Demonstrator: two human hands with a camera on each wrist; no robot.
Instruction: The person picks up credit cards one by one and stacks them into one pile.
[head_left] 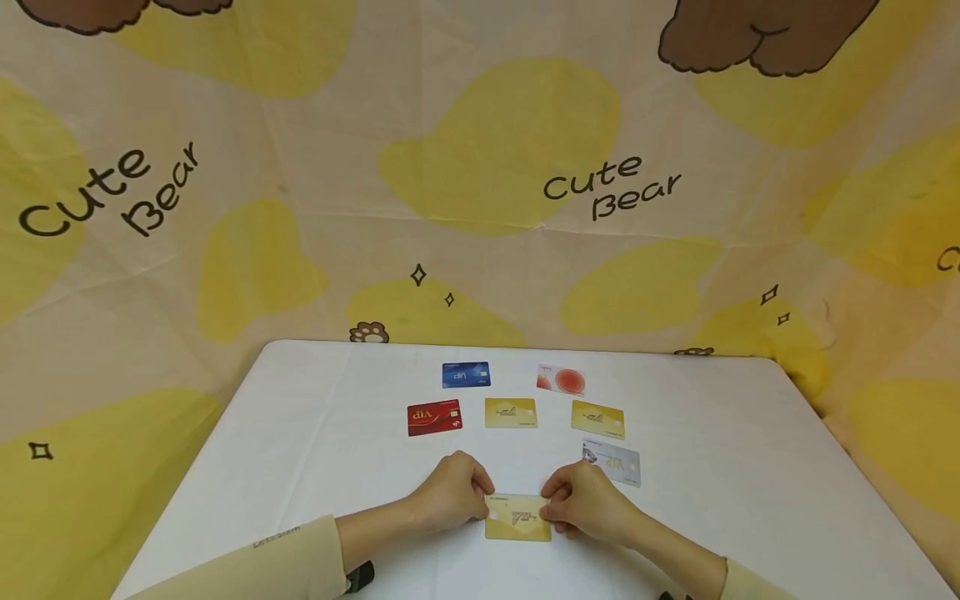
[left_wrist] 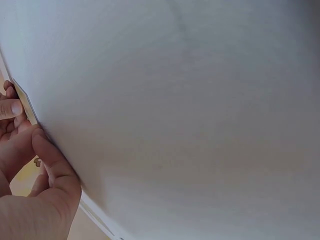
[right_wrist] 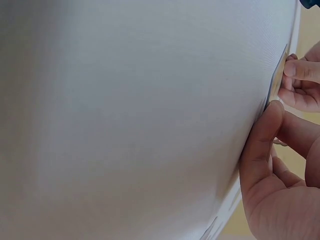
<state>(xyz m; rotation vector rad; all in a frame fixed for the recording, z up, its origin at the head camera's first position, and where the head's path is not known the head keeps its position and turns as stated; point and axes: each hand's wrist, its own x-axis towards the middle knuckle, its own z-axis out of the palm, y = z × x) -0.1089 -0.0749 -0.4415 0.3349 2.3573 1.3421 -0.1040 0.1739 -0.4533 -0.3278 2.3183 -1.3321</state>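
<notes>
A gold card (head_left: 517, 527) lies between both hands near the front of the white table. The left hand (head_left: 453, 493) pinches its left edge between thumb and fingers. At the opposite edge, the right hand (head_left: 590, 504) pinches the card the same way. Seen from the left wrist, the card (left_wrist: 26, 105) shows as a thin strip running between the fingertips, with the left hand (left_wrist: 45, 175) in front. The right wrist view has the card (right_wrist: 276, 80) almost edge-on, held by the right hand (right_wrist: 280, 165). A silver VIP card (head_left: 613, 463) lies just beyond the right hand.
Farther back on the white table (head_left: 315, 433) lie a red VIP card (head_left: 435, 418), a pale gold card (head_left: 511, 413) and another gold card (head_left: 597, 419). Behind them are a blue card (head_left: 466, 375) and a white card with a red circle (head_left: 561, 380). A printed cloth (head_left: 480, 275) hangs behind.
</notes>
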